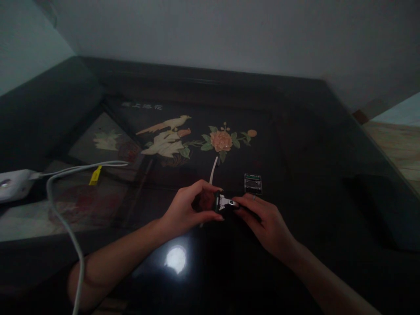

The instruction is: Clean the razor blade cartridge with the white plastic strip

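A small razor (225,202) with a silver T-shaped neck is held between my two hands above the dark table. My left hand (187,205) pinches the ends of its dark head between thumb and fingers. From the other side, my right hand (262,218) grips the handle, most of which the fingers hide. A thin white strip (213,170) lies on the table behind my left hand, partly covered by it. Just beyond my right hand sits a small dark case (253,183) with compartments; its contents are too dim to make out fully.
The glossy black table (295,144) bears a bird-and-flower inlay (221,141). At left, a white adapter (15,185) has a white cable (62,214) crossing over my left forearm, with a yellow tag (95,176) beside it. A dark flat object (390,210) lies at right.
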Tool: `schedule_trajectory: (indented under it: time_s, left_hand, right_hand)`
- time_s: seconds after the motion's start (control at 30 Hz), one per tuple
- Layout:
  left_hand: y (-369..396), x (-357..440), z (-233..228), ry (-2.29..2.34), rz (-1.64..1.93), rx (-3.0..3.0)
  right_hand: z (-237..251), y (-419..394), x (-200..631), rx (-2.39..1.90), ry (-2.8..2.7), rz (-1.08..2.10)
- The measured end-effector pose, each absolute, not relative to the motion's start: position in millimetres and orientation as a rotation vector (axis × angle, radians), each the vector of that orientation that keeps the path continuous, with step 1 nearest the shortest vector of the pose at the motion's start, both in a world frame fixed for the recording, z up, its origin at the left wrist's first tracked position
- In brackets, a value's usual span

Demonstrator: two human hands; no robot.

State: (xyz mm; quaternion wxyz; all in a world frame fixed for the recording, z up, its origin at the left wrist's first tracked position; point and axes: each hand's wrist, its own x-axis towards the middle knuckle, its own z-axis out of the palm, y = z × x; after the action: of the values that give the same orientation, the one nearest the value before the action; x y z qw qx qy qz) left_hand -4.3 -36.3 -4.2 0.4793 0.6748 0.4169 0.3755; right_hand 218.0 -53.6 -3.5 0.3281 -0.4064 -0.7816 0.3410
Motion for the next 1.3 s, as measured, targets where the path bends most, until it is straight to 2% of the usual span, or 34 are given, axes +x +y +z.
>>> schedule_trajectory:
  time_s: [1.3]
  left_hand:
    - [-36.8, -4.5, 1.3, 0.955, 0.887, 1.711]
  right_hand:
    - [1.7, -55.6, 217.2, -1.095, -2.037, 0.739]
